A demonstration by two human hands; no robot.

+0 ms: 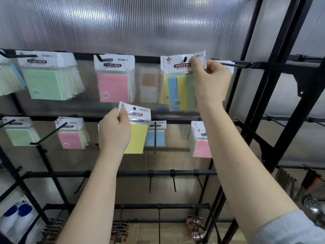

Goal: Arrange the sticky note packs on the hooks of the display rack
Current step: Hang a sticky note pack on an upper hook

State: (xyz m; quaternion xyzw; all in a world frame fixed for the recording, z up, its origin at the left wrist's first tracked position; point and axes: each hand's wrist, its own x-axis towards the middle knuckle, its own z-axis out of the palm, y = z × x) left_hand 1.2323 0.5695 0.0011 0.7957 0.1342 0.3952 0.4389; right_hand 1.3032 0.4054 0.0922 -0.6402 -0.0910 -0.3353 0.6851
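Observation:
My right hand [209, 80] pinches the header of a multicolour sticky note pack [179, 88] with blue, yellow and green strips; the tip of a top-row hook [185, 59] shows through the pack's hanging hole. My left hand [114, 131] grips a yellow sticky note pack [137, 136] by its header, held in front of the second row and off any hook. Other packs hang on the black display rack [151, 59]: green ones [45, 81] and pink ones [113, 85] in the top row, green, pink [72, 138], blue [155, 136] and pink [201, 145] in the second row.
Several bare hooks [173, 182] stick out of the third rail and more below. A long bare hook [47, 133] juts forward at the second row's left. Ribbed translucent panels back the rack. Black frame posts [255, 88] rise on the right. Brown packets [119, 229] hang near the bottom.

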